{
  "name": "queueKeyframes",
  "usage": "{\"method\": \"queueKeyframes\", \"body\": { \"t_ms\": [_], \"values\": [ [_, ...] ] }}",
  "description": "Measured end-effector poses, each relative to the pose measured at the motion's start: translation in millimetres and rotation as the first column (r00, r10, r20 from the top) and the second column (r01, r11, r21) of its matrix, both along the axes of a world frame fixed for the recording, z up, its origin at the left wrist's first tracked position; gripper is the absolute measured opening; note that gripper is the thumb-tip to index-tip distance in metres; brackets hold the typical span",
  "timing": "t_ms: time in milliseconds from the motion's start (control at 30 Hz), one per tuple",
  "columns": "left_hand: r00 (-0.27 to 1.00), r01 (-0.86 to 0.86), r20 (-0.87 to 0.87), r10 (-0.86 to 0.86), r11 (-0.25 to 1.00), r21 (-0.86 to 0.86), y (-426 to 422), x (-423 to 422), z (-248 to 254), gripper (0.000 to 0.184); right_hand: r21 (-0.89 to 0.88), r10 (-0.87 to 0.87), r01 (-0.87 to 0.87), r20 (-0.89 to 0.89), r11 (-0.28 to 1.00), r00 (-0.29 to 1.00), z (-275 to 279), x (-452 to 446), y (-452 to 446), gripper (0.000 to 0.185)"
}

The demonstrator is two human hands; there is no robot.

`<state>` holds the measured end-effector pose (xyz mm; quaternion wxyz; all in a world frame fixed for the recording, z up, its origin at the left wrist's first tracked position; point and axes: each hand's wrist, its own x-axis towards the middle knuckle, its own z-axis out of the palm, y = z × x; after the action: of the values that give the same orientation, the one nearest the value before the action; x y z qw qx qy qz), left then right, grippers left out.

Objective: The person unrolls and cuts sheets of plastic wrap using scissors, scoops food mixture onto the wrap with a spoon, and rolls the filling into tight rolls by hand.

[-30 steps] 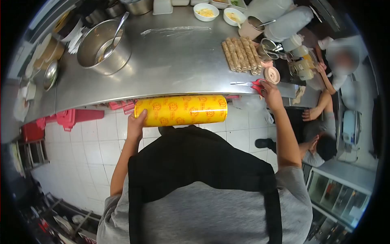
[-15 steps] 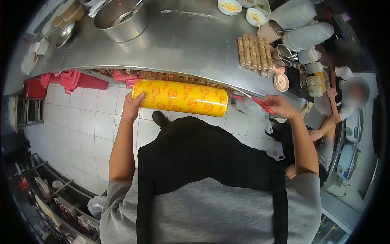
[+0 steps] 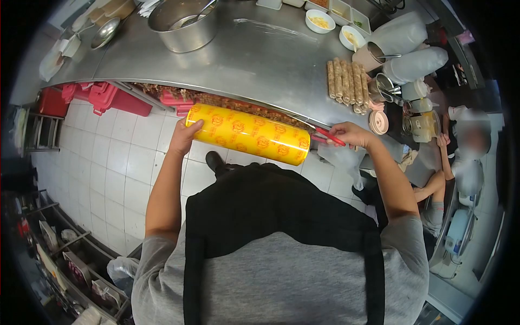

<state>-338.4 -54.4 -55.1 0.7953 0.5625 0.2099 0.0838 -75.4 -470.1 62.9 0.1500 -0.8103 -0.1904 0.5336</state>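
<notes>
My left hand (image 3: 184, 136) is closed around the left end of a big yellow roll of cling film (image 3: 249, 132), its thumb on top. Orange-red printing covers the roll, which lies crosswise in front of my apron, close to the counter edge. At its right end my right hand (image 3: 346, 134) grips a knife (image 3: 329, 136) by the red handle. The thin blade points left, over the roll's upper right edge; whether it touches the film I cannot tell. Wrapped sausage-like rolls (image 3: 346, 84) lie side by side on the steel counter beyond my right hand.
On the steel counter (image 3: 244, 59) stand a large pot (image 3: 184, 32), white bowls (image 3: 320, 21) and several squeeze bottles (image 3: 416, 90). A strip of clear film (image 3: 273, 27) lies there. Red bins (image 3: 116, 97) sit below. Another person (image 3: 471, 141) is at the right.
My right hand has brought the knife left and closer to the roll's right end. The roll tilts slightly more down to the right, and the whole view has shifted a little.
</notes>
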Motion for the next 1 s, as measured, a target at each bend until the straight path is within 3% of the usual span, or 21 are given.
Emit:
{"method": "queueKeyframes", "body": {
  "t_ms": [300,400,1000],
  "values": [
    [1.000,0.018,-0.014,-0.017,1.000,0.011,2.2,2.5,-2.6,0.035,0.184,0.050,-0.053,0.023,0.981,0.998,-7.2,10.3,8.8,0.040],
    [1.000,0.021,0.004,-0.021,1.000,-0.005,1.4,3.0,-3.2,0.035,0.089,0.005,-0.008,0.032,0.996,0.999,6.0,6.0,28.8,0.036],
    [0.998,0.056,-0.007,-0.056,0.998,0.004,4.7,3.4,-4.4,0.036,0.186,0.151,-0.170,0.111,0.968,0.982,-17.6,8.4,81.0,0.041]
  ]
}}
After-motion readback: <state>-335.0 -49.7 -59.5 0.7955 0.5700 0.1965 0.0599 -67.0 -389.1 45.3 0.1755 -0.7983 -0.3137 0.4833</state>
